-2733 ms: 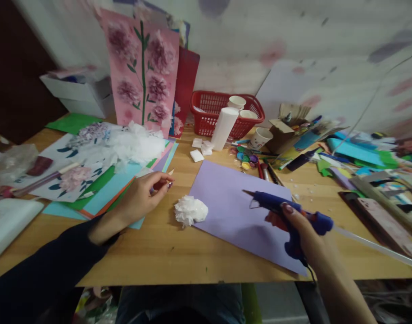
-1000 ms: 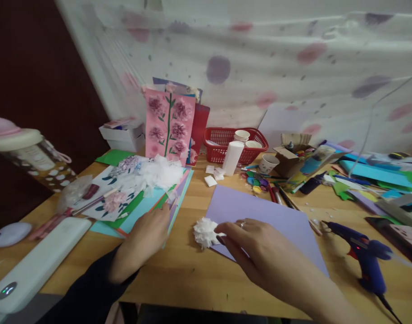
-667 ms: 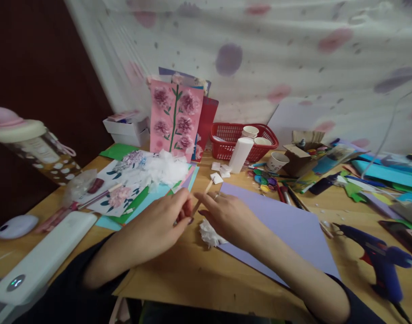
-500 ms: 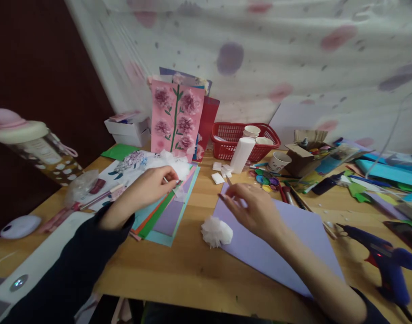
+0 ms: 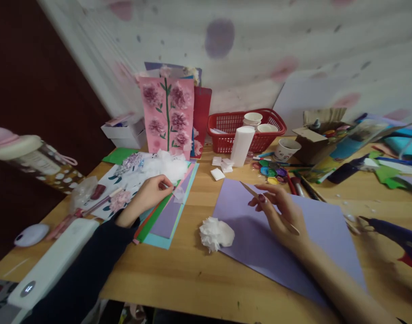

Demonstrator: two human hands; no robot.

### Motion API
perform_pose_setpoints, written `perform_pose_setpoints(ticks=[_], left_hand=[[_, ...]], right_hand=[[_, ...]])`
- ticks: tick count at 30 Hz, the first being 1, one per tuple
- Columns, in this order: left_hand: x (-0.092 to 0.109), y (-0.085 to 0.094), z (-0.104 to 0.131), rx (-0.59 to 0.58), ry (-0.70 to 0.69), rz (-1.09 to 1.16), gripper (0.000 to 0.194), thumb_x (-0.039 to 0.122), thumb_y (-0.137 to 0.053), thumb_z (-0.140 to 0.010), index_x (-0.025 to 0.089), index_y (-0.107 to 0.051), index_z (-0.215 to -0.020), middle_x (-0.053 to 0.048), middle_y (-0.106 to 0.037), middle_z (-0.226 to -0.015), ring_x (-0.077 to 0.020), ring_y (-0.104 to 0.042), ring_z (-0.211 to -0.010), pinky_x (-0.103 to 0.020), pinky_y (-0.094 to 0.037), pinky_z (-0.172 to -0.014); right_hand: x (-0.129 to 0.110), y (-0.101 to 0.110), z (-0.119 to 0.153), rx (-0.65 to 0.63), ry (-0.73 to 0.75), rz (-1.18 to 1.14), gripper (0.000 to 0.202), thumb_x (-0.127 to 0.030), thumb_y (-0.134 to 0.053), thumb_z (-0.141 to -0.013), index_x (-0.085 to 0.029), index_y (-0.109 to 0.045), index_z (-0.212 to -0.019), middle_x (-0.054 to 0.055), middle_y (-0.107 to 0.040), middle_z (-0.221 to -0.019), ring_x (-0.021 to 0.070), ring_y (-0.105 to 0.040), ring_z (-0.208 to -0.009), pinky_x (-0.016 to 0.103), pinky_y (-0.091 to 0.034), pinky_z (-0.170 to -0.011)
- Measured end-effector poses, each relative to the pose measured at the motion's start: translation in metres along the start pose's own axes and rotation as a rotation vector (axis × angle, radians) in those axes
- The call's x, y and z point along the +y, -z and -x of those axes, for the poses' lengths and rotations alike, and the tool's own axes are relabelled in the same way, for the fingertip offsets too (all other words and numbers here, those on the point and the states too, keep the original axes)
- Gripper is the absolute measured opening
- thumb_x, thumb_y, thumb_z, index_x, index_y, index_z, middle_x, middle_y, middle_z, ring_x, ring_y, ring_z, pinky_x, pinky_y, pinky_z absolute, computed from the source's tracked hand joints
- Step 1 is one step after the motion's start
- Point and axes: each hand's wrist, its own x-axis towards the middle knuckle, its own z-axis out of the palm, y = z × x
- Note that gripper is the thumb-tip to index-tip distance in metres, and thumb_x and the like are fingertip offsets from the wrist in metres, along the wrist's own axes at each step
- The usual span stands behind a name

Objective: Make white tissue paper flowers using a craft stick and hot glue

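One wooden stick (image 5: 249,189), now gripped in right fingers (image 5: 269,212), earlier in left fingers (image 5: 162,194), their hold now unclear

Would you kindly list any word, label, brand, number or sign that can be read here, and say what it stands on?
No text can be read for certain.
Bottle label: print too small and blurred.
White device display: lit marks, too small to read.
Paper cup right of the red basket: dark printed marks, not legible.
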Motion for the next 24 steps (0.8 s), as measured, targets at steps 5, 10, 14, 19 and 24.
perform_pose_setpoints(ticks=[5,10,14,19,24], left_hand=[[-0.002,-0.011,-0.004,0.044,-0.021,-0.005,0.022,0.034,-0.062,-0.072,0.017,-0.067,-0.086,-0.004,-0.065,-0.081,-0.0211,-0.060,-0.078,-0.032,-0.046,-0.074],[-0.001,-0.013,-0.005,0.045,-0.016,0.073,0.020,0.038,-0.060,-0.074,0.017,-0.063,-0.075,-0.004,-0.066,-0.081,-0.0185,-0.061,-0.075,-0.030,-0.048,-0.071],[0.023,-0.002,0.002,0.057,-0.033,0.320,0.026,0.043,-0.060,-0.078,0.017,-0.056,-0.080,-0.007,-0.070,-0.095,-0.0171,-0.065,-0.083,-0.029,-0.051,-0.076],[0.077,0.000,0.008,-0.136,-0.020,0.733,0.030,0.033,-0.075,-0.070,0.016,-0.055,-0.085,-0.001,-0.070,-0.078,-0.0138,-0.067,-0.069,-0.028,-0.053,-0.070],[0.110,-0.019,0.003,-0.311,-0.091,0.871,0.038,0.021,-0.075,-0.070,0.015,-0.058,-0.103,-0.002,-0.072,-0.085,-0.0129,-0.067,-0.073,-0.024,-0.053,-0.066]], right_hand=[[-0.005,0.002,0.002,0.058,-0.097,-0.107,0.020,-0.036,-0.051,-0.096,-0.023,-0.056,-0.110,0.002,-0.071,-0.079,0.0139,-0.065,-0.063,0.027,-0.055,-0.059],[-0.007,0.000,0.001,0.031,-0.179,-0.212,0.023,-0.041,-0.054,-0.094,-0.023,-0.055,-0.107,0.002,-0.072,-0.076,0.0136,-0.065,-0.061,0.027,-0.054,-0.058],[-0.014,-0.004,-0.004,0.075,-0.279,-0.432,0.025,-0.046,-0.060,-0.090,-0.022,-0.057,-0.096,0.004,-0.075,-0.079,0.0136,-0.066,-0.061,0.025,-0.052,-0.055],[-0.024,-0.003,-0.010,0.058,-0.386,-0.616,0.040,-0.058,-0.065,-0.082,-0.018,-0.063,-0.079,0.006,-0.073,-0.064,0.0135,-0.062,-0.050,0.026,-0.050,-0.050],[-0.023,0.000,-0.009,-0.010,-0.427,-0.705,0.044,-0.059,-0.064,-0.082,-0.016,-0.067,-0.077,0.005,-0.070,-0.058,0.0132,-0.061,-0.048,0.026,-0.050,-0.050]])
